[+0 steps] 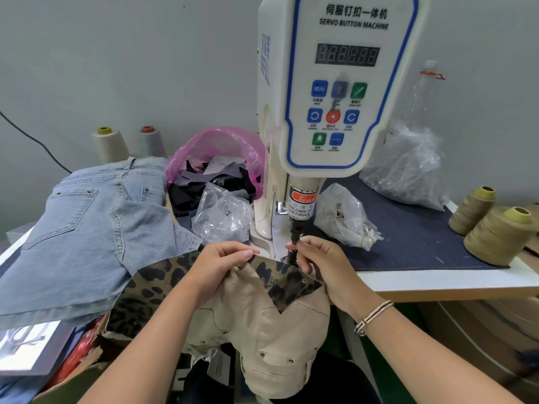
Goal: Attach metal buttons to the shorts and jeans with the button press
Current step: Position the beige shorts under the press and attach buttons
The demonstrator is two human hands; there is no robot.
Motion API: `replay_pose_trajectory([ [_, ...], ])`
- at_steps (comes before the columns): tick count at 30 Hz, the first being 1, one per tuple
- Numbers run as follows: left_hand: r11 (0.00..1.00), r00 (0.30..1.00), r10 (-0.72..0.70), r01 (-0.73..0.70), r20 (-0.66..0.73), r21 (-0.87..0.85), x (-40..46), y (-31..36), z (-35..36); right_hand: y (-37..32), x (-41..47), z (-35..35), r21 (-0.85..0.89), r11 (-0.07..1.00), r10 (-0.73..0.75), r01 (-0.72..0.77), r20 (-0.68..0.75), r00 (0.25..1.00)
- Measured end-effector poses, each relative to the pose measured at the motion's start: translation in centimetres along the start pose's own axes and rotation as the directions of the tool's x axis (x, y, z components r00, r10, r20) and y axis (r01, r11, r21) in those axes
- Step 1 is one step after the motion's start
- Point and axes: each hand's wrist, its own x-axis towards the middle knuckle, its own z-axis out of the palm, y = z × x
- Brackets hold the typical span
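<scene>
Bright, even, soft indoor light; faint shadows only. Mild glare on clear plastic bags [404, 167] and glossy machine panel [347, 83]. Sharp at centre; strong wide-angle bending and slight softness toward edges.

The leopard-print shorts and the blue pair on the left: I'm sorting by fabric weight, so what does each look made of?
The leopard-print shorts, held by the left hand and right hand, look like matte cotton twill: printed outside, plain beige inside, with small dull metal rivets. The blue pair looks like light-wash denim, going by the faded weave, contrast stitching and riveted pocket corners. Exact fibre can't be told.
</scene>
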Motion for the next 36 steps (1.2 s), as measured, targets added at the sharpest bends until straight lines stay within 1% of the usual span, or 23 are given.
replay_pose_trajectory([
  [6,1.000,1.000,-0.015,0.015,-0.002,0.016,0.0,-0.1,-0.2,-0.4,0.3,0.4,0.041,0.999,0.034,-0.032,-0.054,0.998],
  [10,1.000,1.000,-0.025,0.025,-0.011,0.016,0.1,0.0,-0.1,-0.4,0.1,0.2,0.152,0.988,0.009,-0.004,-0.037,0.999],
  [12,1.000,1.000,-0.023,0.023,-0.011,0.011,0.0,0.1,0.0,-0.5,0.2,0.3,0.173,0.985,0.012,-0.006,-0.036,0.999],
  [14,1.000,1.000,-0.019,0.020,-0.012,0.006,0.0,0.1,0.0,-0.7,0.2,0.2,0.157,0.987,0.025,-0.020,-0.026,0.999],
  [16,1.000,1.000,-0.013,0.014,-0.008,0.014,0.0,0.1,-0.1,-0.9,0.1,0.2,0.103,0.994,0.049,-0.047,-0.020,0.999],
  [17,1.000,1.000,-0.006,0.006,-0.007,0.018,0.0,0.1,-0.1,-1.0,-0.1,0.1,0.041,0.997,0.068,-0.067,-0.023,0.997],
  [18,1.000,1.000,0.000,0.000,-0.007,0.022,0.0,0.1,0.0,-1.3,-0.4,0.2,-0.065,0.995,0.080,-0.082,-0.032,0.996],
  [19,1.000,1.000,0.005,-0.005,-0.012,0.025,0.0,0.1,0.0,-1.7,-0.6,0.3,-0.218,0.973,0.068,-0.076,-0.046,0.997],
  [21,1.000,1.000,0.003,-0.003,-0.018,0.018,-0.1,0.1,0.0,-2.5,-1.3,1.0,-0.528,0.849,-0.047,0.006,-0.066,0.997],
  [22,1.000,1.000,0.000,0.000,-0.014,0.013,-0.1,0.2,0.0,-3.0,-1.6,1.9,-0.608,0.792,-0.116,0.061,-0.052,0.992],
  [23,1.000,1.000,0.003,-0.003,-0.005,0.007,-0.1,0.3,0.0,-3.5,-1.9,3.0,-0.630,0.767,-0.175,0.120,-0.025,0.984],
  [25,1.000,0.999,0.019,-0.019,0.027,-0.012,-0.1,0.6,0.1,-3.9,-1.7,5.8,-0.619,0.749,-0.262,0.236,0.050,0.964],
  [27,1.000,1.000,0.013,-0.013,0.013,0.013,-0.2,0.8,0.3,-3.8,0.0,8.8,-0.640,0.706,-0.311,0.302,0.103,0.945],
  [29,0.996,0.997,-0.006,0.013,-0.077,0.091,-0.1,0.8,0.1,-3.9,2.9,11.1,-0.701,0.661,-0.316,0.268,0.063,0.947],
  [31,0.997,0.992,-0.027,0.036,-0.120,0.074,0.1,0.6,-0.1,-4.3,6.4,12.4,-0.773,0.601,-0.311,0.202,0.007,0.950],
  [33,0.998,0.995,-0.008,0.015,-0.101,0.061,0.2,0.4,-0.1,-4.5,9.4,12.9,-0.868,0.477,-0.290,0.141,-0.004,0.957],
  [36,0.989,0.995,0.064,-0.052,-0.082,0.139,0.2,-0.1,0.1,-3.7,12.1,12.8,-0.961,0.274,-0.213,0.027,-0.033,0.977],
])
